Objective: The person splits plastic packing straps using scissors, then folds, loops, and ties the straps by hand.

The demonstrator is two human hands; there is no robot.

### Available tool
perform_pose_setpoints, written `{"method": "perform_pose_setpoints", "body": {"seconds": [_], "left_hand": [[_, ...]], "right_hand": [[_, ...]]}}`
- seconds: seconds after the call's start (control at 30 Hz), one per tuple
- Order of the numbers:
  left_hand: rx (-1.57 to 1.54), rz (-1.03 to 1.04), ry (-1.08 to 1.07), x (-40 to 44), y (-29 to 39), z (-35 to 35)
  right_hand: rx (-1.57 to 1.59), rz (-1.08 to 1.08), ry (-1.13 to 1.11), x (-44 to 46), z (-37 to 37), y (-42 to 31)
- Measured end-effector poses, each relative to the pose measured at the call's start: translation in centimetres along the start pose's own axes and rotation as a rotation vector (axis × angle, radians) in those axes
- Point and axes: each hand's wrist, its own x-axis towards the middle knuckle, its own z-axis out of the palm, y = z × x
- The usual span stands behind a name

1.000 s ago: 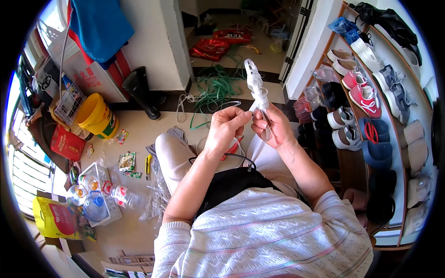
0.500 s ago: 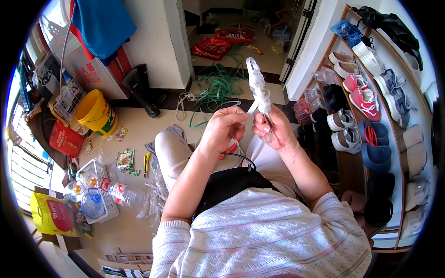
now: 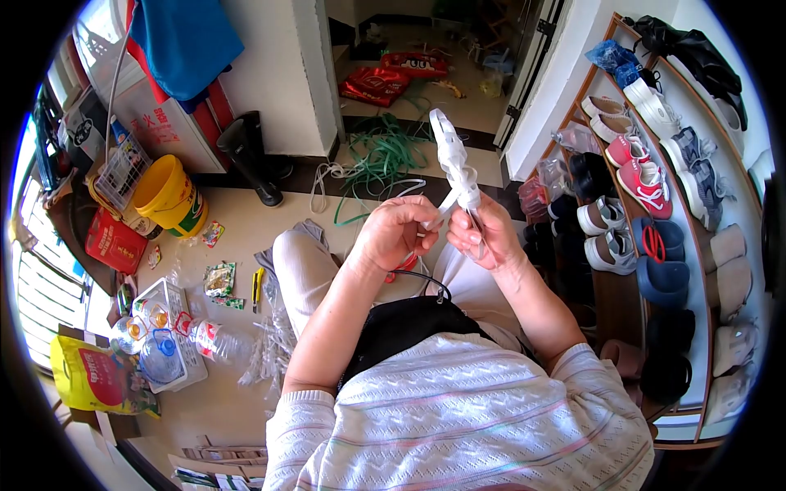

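Note:
A braided piece of white plastic strapping (image 3: 454, 157) stands tilted upward above my lap, with a loop at its top. My right hand (image 3: 491, 233) is closed around its lower end, where a narrow dark strip shows by the fingers. A flat white strip comes off the side of the braid, and my left hand (image 3: 399, 232) pinches it between thumb and fingers. Below the hands, partly hidden by the left wrist, a red object (image 3: 391, 277) lies at my lap near a black cord; its kind is unclear.
Tangled green strapping (image 3: 385, 155) lies on the floor ahead. On the left are a yellow bucket (image 3: 170, 196), a white basket (image 3: 192, 372) with plastic bottles, and a yellow utility knife (image 3: 257, 288). A shoe rack (image 3: 616, 307) full of shoes stands close on the right.
The braid has dipped slightly and leans a little more to the left. Both hands keep their hold, with small shifts of the fingers.

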Motion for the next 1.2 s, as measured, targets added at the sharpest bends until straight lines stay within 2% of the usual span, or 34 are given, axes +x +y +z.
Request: {"method": "perform_pose_setpoints", "body": {"seconds": [0.23,0.33,0.43,0.73,1.13,1.2], "left_hand": [[-0.014,0.017,-0.02,-0.1,-0.1,-0.2],[-0.029,0.009,-0.017,-0.2,-0.1,-0.3],[0.027,-0.009,-0.017,-0.1,0.0,-0.4],[-0.14,0.094,-0.262,-0.1,-0.5,-1.0],[-0.047,0.115,-0.251,-0.5,-0.7,-1.6],[0.049,0.12,-0.19,-0.7,-0.8,-1.3]], "right_hand": [[-0.096,0.032,-0.039,-0.1,0.8,-0.4],[0.038,0.061,-0.144,-0.1,-0.4,-0.1],[0.044,0.077,-0.201,0.1,-0.9,0.0],[0.093,0.082,-0.131,0.2,-0.5,-0.2],[0.038,0.087,-0.146,0.2,-1.1,-0.2],[-0.004,0.055,-0.08,0.1,-0.7,-0.2]]}}
